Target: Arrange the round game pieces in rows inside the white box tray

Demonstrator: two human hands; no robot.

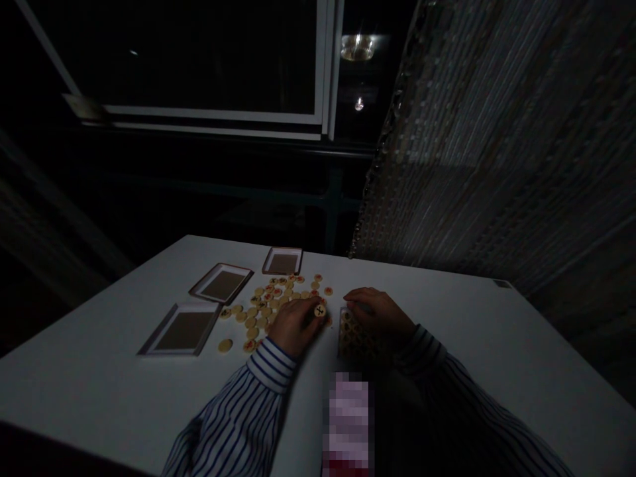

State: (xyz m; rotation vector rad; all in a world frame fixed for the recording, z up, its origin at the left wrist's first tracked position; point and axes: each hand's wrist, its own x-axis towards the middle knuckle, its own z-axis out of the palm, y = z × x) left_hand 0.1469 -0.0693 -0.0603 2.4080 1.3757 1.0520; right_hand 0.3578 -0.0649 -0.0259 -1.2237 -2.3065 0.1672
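Between the fingertips of my left hand (294,326) is a round xiangqi piece (320,310) with a dark character on its face. That hand hovers at the right side of a loose spread of xiangqi pieces (252,322), some marked red, some black, some blank side up. My right hand (378,311) reaches over a box (340,339) filled with rows of similar pieces. Its fingers are curled together at the box's far left corner, and shadow hides whatever may be in them.
Three shallow box lids or trays lie on the white table (472,338): a near-left one (149,344), a middle one (197,291) and a far one (271,252). A bead curtain (447,132) hangs behind the right side. A window frame (213,114) stands beyond the table.
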